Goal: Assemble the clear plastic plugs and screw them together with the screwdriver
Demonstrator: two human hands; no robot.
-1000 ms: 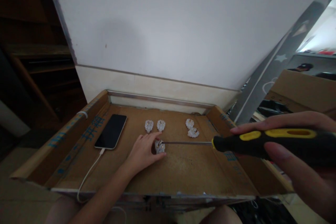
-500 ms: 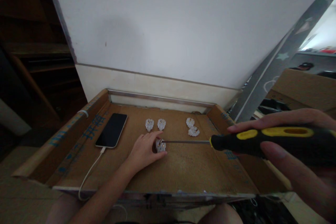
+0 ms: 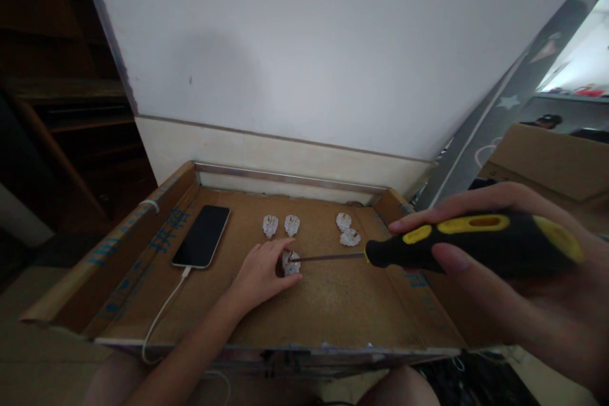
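My left hand (image 3: 265,271) rests on the cardboard, thumb and fingers gripping a small clear plastic plug part (image 3: 292,264) with metal pieces inside. My right hand (image 3: 518,292) is wrapped round the black and yellow handle of a screwdriver (image 3: 469,242). Its thin shaft points left, and the tip meets the clear part between my left fingers. Just behind my left hand lie two similar clear parts, one on the left (image 3: 270,225) and one beside it (image 3: 292,224). Farther right, another pair, a rear one (image 3: 343,221) and a front one (image 3: 351,237), lie touching or nearly so.
A phone (image 3: 202,236) with a white cable (image 3: 164,314) lies on the left of the cardboard tray (image 3: 333,317). The tray has raised cardboard sides. A white wall (image 3: 304,57) stands behind it, and a cardboard box (image 3: 552,162) is at the right.
My right hand and the screwdriver handle have shifted left and slightly up, the handle end now showing. The tip stays at the clear part, and my left hand has barely moved.
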